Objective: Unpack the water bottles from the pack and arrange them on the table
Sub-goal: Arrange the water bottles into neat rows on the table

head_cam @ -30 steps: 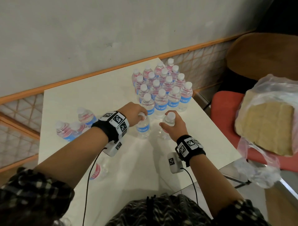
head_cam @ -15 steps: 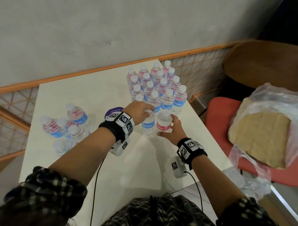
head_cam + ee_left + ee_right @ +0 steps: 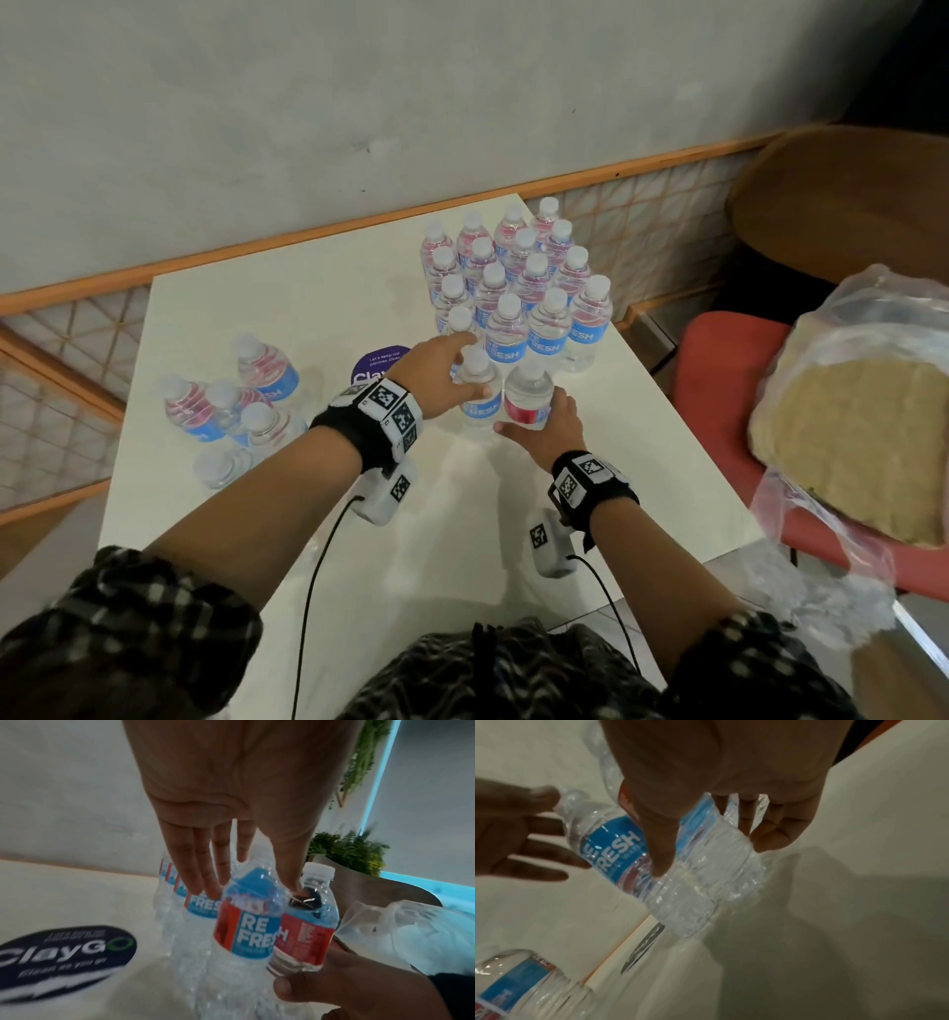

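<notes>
Head view, bottles: clear plastic water bottles with white caps and blue-red labels stand in a tight block of rows [image 3: 518,277] at the far right corner of the white table [image 3: 287,308]; a looser cluster of the same bottles [image 3: 231,406] sits at the left edge, well apart.
Head view, front pair: two more upright bottles stand just before the block, touching each other, the left front bottle [image 3: 477,393] showing blue, the right front bottle [image 3: 529,398] showing red.
Head view, hands: the left hand [image 3: 436,377] reaches over with fingers stretched along the left front bottle; the right hand [image 3: 552,431] cups the right front bottle low down.
Head view, bag: a clear plastic bag holding a tan slab [image 3: 852,442] lies on a red chair seat [image 3: 719,370], cut off at the frame edge.
Left wrist view: fingers [image 3: 197,866] straight, released, resting against bottle shoulders; a dark oval sticker [image 3: 64,961] is blurred.
Right wrist view: thumb and fingers [image 3: 775,829] curl round the ribbed lower body, grasping it; its cap is hidden.
</notes>
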### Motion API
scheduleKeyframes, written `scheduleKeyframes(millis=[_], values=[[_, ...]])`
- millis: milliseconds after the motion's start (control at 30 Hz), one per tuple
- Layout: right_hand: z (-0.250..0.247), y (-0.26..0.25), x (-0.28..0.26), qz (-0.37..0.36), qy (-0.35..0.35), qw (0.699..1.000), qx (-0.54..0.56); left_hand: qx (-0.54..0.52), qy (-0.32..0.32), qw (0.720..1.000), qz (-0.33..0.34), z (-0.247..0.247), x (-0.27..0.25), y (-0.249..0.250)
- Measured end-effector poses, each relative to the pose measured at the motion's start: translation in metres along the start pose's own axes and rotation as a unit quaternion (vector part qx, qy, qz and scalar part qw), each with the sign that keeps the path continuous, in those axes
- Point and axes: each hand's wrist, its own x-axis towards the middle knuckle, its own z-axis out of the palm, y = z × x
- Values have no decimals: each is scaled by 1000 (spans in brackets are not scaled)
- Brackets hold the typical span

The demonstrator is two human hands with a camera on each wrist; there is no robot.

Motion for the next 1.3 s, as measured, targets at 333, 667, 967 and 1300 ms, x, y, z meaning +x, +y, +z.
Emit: scheduleKeyframes(millis=[333, 667, 967, 1300], values=[[12, 16, -1, 92, 18, 995, 34, -91, 3, 991, -102, 38, 3, -17], [7, 21, -2, 45, -25, 998, 34, -166, -28, 976, -138, 59, 2, -52], [9, 20, 4, 53, -45, 996, 53, -139, -2, 979, -151, 81, 9, -45], [17, 16, 8, 64, -7, 996, 66, -164, 25, 973, -162, 89, -4, -51]])
